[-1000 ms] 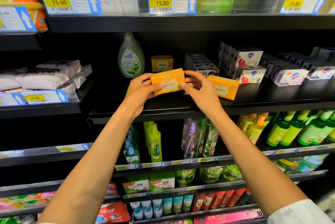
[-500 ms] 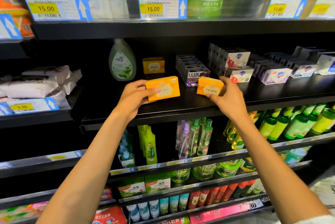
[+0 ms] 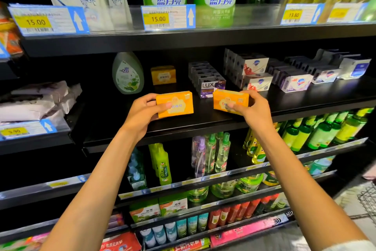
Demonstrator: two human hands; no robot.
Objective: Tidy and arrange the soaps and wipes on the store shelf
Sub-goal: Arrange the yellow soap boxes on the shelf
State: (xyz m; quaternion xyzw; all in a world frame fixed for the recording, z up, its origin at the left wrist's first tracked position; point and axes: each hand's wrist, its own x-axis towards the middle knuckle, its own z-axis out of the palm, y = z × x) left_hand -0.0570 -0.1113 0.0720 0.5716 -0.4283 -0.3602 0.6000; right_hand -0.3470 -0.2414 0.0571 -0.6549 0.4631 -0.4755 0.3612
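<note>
- Two orange soap boxes are in the grip, one per hand, at the centre of the frame above the front of the middle shelf (image 3: 305,104). The left hand (image 3: 142,111) clasps the left orange box (image 3: 175,104) by its end, thumb across the face; a hold that far out could let the box tip or slip as it is set down.
- The right hand (image 3: 252,108) pinches the right orange box (image 3: 231,102) at its lower edge, and the box sits tilted. It is just beside the LUX box (image 3: 211,87); a careless push back could knock that row askew.
- Farther back, a third orange box (image 3: 163,75) stands beside the green-labelled bottle (image 3: 127,72). Sliding a box in too hard could shove it or rock the bottle.
- Wipes packs (image 3: 38,100) at centre left lie loosely heaped and untouched, and look liable to slide.
</note>
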